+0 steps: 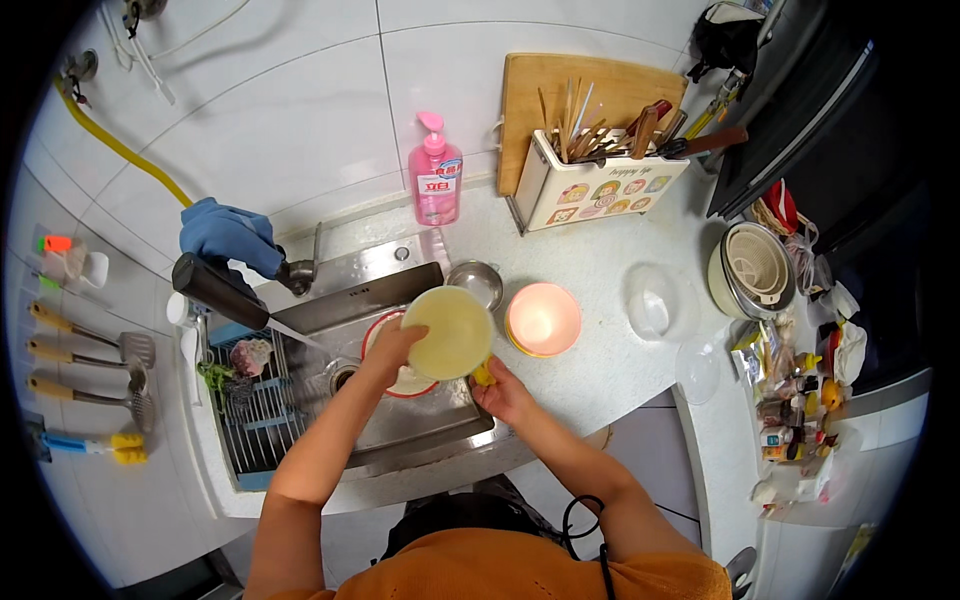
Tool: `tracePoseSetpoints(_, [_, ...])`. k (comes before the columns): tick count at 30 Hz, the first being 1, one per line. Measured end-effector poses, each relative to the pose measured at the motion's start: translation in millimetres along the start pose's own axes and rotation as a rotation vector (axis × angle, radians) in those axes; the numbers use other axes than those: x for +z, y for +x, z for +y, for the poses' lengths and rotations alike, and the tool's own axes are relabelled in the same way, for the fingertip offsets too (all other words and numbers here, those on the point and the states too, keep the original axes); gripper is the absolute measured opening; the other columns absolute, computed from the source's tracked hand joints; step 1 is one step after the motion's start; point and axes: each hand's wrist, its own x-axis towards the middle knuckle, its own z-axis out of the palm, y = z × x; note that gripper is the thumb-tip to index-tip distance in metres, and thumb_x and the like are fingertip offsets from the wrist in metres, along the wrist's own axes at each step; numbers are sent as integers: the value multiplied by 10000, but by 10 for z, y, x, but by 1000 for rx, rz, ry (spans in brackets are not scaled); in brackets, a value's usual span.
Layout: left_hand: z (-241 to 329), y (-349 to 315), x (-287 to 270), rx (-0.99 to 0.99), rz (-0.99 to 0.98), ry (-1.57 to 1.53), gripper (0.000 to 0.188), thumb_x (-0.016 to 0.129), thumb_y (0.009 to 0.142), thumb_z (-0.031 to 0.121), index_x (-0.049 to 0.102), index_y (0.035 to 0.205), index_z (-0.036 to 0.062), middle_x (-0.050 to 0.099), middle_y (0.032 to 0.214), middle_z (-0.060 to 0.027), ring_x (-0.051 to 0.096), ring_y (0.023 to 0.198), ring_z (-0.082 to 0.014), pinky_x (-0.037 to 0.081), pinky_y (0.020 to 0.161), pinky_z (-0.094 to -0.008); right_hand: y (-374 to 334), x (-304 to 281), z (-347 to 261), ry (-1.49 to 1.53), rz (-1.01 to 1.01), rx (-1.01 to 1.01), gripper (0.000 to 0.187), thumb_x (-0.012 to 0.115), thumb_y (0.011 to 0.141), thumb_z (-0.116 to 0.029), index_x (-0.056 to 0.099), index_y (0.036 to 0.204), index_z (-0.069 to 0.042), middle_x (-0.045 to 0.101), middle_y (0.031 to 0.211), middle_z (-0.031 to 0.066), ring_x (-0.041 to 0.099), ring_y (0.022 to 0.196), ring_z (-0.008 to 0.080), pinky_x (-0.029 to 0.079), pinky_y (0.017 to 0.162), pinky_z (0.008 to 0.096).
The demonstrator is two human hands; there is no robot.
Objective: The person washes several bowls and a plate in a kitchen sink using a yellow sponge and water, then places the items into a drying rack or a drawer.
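Note:
Over the right side of the sink (370, 440), my left hand (393, 350) grips the left rim of a pale yellow bowl (452, 332), its inside facing up. My right hand (508, 396) pinches a small yellow sponge (484, 374) against the bowl's lower right edge. Part of the sponge is hidden by my fingers. Beneath the yellow bowl and my left arm, a white basin with a red rim (412, 390) sits in the sink, mostly covered. A stack of pink bowls (543, 318) stands on the counter to the right. Behind the yellow bowl is a steel bowl (478, 284).
A dark faucet (215, 290) runs water into the sink, beside a drying rack (260, 420) with vegetables. A pink soap bottle (435, 175), utensil holder (600, 190) and cutting board (530, 95) stand at the back. Clear plastic containers (660, 302) and stacked pots (752, 270) are right.

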Motion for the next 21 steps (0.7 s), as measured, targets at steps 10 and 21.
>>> tracePoseSetpoints(10, [385,315,1194,98,-147,295,277,514,729,117,567,929,-67,599,779,-121,588,705,-192,477,656,-334,-130,-49,71,-220,-82,111,327,535,856,-305,450,1154,-203,567,966,-6,548,762,117,457,554,237])
tracePoseSetpoints(21, [7,709,1471,533,62,832,324,476,692,49,488,1011,-6,492,1026,-229,492,958,-383,399,838,-415,-167,-68,106,-322,-35,139,357,509,871,-320,404,1200,-233,549,998,-33,557,760,101,462,544,231])
